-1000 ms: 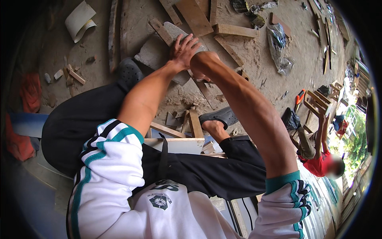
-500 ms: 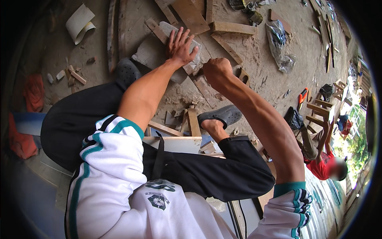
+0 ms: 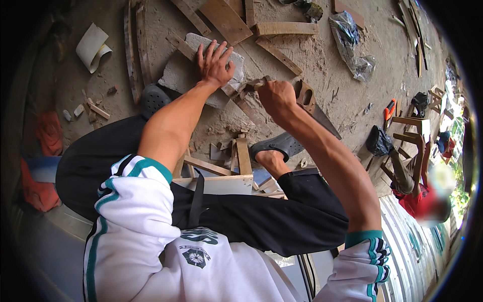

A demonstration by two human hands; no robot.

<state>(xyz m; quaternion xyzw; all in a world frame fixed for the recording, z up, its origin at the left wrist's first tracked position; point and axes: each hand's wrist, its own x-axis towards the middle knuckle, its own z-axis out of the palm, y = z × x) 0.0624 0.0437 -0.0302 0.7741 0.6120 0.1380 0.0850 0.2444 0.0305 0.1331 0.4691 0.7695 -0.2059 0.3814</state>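
Wood strip now gripped by right hand (left hand stays spread on stone).

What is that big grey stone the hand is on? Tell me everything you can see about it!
The grey stone slab is flat, rough and chipped at its edges, and looks like concrete or stone. It lies on the dusty ground among wood scraps. The left hand presses flat on its top, fingers spread. A narrow wooden strip runs along its edge, and a dark sandal sits at its lower corner.
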